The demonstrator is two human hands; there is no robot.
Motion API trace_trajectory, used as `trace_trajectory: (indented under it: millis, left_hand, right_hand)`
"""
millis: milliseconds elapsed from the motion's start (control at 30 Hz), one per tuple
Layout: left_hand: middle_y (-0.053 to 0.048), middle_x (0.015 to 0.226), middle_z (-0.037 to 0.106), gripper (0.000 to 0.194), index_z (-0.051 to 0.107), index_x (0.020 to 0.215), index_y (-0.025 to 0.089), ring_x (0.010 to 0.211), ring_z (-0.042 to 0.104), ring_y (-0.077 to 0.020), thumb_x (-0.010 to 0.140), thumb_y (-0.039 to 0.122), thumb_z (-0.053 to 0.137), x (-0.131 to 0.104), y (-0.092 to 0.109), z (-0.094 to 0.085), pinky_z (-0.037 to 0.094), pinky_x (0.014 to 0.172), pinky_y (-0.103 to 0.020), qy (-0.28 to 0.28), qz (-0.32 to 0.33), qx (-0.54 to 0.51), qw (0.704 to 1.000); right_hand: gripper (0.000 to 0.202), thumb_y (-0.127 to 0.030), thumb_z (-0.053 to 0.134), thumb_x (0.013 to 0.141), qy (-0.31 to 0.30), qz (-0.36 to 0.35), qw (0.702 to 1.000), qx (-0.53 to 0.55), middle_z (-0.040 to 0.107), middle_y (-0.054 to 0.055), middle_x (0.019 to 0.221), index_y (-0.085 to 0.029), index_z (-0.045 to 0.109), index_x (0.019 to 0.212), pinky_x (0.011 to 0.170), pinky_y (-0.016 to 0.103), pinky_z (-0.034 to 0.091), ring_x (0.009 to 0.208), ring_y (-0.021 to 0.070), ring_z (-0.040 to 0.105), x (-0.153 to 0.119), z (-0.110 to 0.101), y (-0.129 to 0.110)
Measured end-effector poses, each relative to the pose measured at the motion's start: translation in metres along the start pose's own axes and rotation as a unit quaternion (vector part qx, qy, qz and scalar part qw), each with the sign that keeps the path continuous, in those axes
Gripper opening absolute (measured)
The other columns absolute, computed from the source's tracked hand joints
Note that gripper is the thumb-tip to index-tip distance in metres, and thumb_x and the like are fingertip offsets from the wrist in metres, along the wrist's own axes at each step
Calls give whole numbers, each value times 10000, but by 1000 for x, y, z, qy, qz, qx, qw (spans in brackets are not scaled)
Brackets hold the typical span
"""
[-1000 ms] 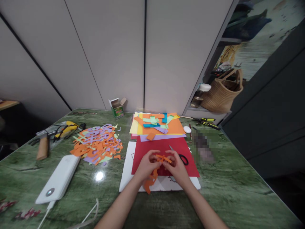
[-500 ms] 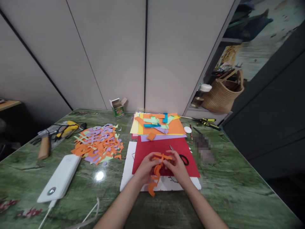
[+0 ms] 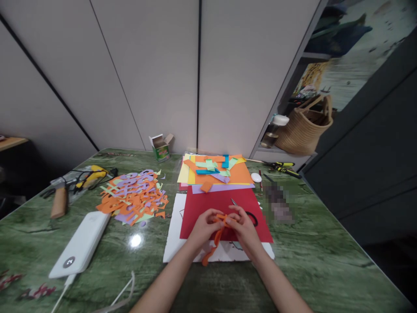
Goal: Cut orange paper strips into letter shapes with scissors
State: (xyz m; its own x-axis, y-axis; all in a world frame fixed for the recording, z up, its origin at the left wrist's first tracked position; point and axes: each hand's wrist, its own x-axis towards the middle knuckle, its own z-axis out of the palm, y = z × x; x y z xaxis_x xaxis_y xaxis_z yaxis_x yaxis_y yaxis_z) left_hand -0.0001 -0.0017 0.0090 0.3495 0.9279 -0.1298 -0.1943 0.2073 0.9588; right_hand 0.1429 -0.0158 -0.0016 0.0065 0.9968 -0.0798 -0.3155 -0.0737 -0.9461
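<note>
Between both hands is an orange paper cutout (image 3: 217,238), with a curling strip that hangs down toward the table's near side. My left hand (image 3: 206,226) pinches its left part between thumb and fingers. From the other side, my right hand (image 3: 240,223) grips the paper's right end, thumb against fingers. Below the hands lies a red sheet of paper (image 3: 198,208) on top of a white sheet (image 3: 172,230) with drawn lines. Scissors (image 3: 252,218) with black handles rest on the red sheet, partly hidden behind my right hand.
Paper scraps (image 3: 133,198) are heaped at left, near a white power bank (image 3: 81,243) with a cable. Coloured sheets (image 3: 192,178) bearing folded strips lie at the back, by a small green box (image 3: 162,150). Pliers (image 3: 283,167) and a white oval object (image 3: 256,177) are at right.
The orange paper has turned and its upper strip now sits folded between my fingertips. Both hands have drawn slightly closer; the hanging strip has shifted and looks narrower.
</note>
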Motion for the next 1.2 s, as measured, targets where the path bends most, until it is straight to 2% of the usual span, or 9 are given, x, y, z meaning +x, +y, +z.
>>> trace_trajectory:
  millis: [133,233,367,500,600,700,867,1033,1200]
  left_hand:
    - [-56,783,609,229,593,807,140,733,553,-153,630,277,640,0,2,2,410,674,-251,11,18,17,1000]
    - [-31,699,586,188,595,715,133,661,528,-130,636,299,634,0,3,2,395,620,-227,19,28,25,999]
    - [2,614,537,194,591,701,126,545,467,-79,644,307,630,-1,4,2,349,528,-189,4,-30,-44,999]
    - [-21,654,554,226,604,720,103,567,486,-77,600,284,669,-3,5,0,350,540,-184,-34,-101,-147,983]
    - [-30,635,551,242,609,709,91,560,489,-83,586,289,676,-3,5,0,353,527,-189,-43,-116,-173,977]
    - [-33,675,568,260,602,765,105,584,510,-90,596,292,667,-3,5,1,367,533,-191,-28,-106,-153,982]
    - [-49,801,614,300,566,847,139,695,569,-137,586,237,678,-3,5,1,417,618,-230,-22,-44,-73,996]
    - [-69,827,625,300,558,886,137,709,590,-157,607,197,652,-3,2,-1,433,642,-260,-46,-52,-54,996]
    - [-64,813,632,249,570,830,132,734,590,-164,601,190,648,0,-2,-2,437,649,-256,-17,-7,-23,1000]
  right_hand:
    - [380,-263,650,665,-6,-17,999,-46,555,-32,676,-214,448,983,630,234,409,630,114,537,-2,2,-3]
    - [370,-266,634,680,-18,-30,997,-68,555,-29,678,-213,439,990,635,241,405,640,120,533,-3,3,-5]
    - [381,-279,641,676,-21,-19,998,-60,555,-30,683,-216,438,992,646,245,405,649,123,537,-2,3,-6]
    - [392,-273,660,661,-34,-14,998,-43,550,-39,662,-219,450,987,642,237,401,638,117,536,-3,3,-5]
    - [391,-268,664,659,-42,-8,999,-33,549,-39,666,-223,459,989,634,234,403,636,114,536,-2,3,-4]
    - [399,-285,673,646,-23,-6,1000,-20,554,-34,673,-223,469,983,630,244,413,632,120,544,-1,1,-3]
    - [405,-323,680,634,12,-16,1000,-13,580,-22,685,-221,481,971,635,255,418,638,130,560,1,-2,-1]
    - [390,-325,665,651,8,-22,999,-25,573,-20,679,-218,469,971,619,256,425,633,134,558,2,-3,0]
    - [380,-326,637,677,1,-36,996,-81,564,-2,733,-217,452,992,672,278,439,715,153,563,2,-3,0]
